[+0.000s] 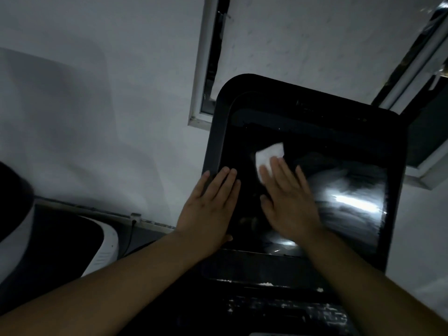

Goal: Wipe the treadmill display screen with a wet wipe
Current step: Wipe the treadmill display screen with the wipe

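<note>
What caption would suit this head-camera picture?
Right hand presses a white wet wipe flat against the dark treadmill screen; left hand rests on its frame.

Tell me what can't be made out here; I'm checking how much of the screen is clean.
Head view only:
- Wet wipe: mostly hidden under the right hand.
- Display screen: glare and motion blur hide smears; the left hand covers its left edge.
- Console below the screen: too dark; white specks unidentifiable.

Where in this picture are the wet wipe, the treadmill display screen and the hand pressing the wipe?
wet wipe (269, 155): head view, on the white part showing above the fingers.
treadmill display screen (344, 190): head view, on bare glass right of the hands.
right hand (289, 202): head view, on the back of the hand.
</note>
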